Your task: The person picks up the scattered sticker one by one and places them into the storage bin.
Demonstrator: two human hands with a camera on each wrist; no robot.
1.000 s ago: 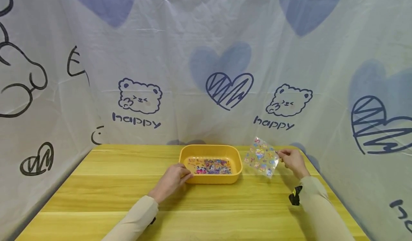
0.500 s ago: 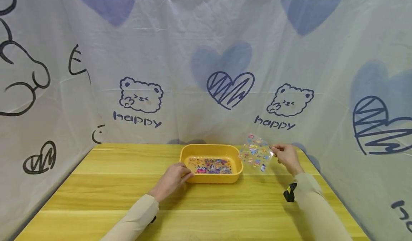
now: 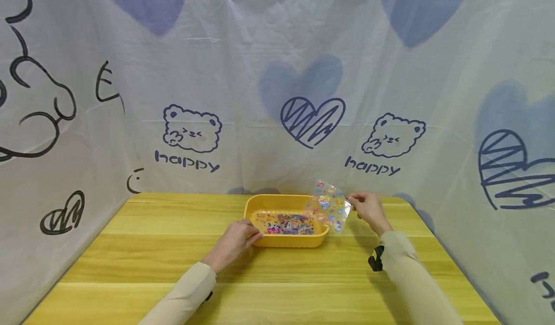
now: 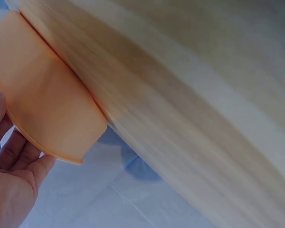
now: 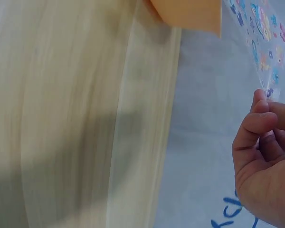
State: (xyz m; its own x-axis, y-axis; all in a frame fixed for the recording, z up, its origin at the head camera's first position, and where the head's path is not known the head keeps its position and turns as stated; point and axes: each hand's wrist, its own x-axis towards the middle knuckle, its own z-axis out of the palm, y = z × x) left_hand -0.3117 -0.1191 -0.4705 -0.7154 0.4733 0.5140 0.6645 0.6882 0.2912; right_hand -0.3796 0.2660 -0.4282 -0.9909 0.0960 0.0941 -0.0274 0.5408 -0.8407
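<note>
A yellow plastic basin (image 3: pixel 286 240) stands on the table, with colourful sticker sheets (image 3: pixel 290 223) lying in its bottom. At its near left corner, my left hand (image 3: pixel 234 244) grips the rim; the left wrist view shows fingers (image 4: pixel 42 166) bent against the basin's edge (image 4: pixel 52 95). My right hand (image 3: pixel 369 210) pinches one corner of a clear sticker sheet (image 3: pixel 327 204) printed with small bright figures. That sheet is tilted and hangs over the basin's right end, overlapping its rim in the head view. Thumb and fingertips meet on the sheet's corner in the right wrist view, where the hand (image 5: pixel 268 152) shows large.
The wooden table (image 3: pixel 143 257) ends at the back against a pale cloth (image 3: pixel 247 146) with hearts and bear drawings. More cloth hangs at the left and right sides. A black and yellow device (image 3: pixel 376 258) sits on the right wrist.
My right hand has moved left with the clear sticker sheet, from beside the basin to over its right end. The left hand stays on the basin's rim.
</note>
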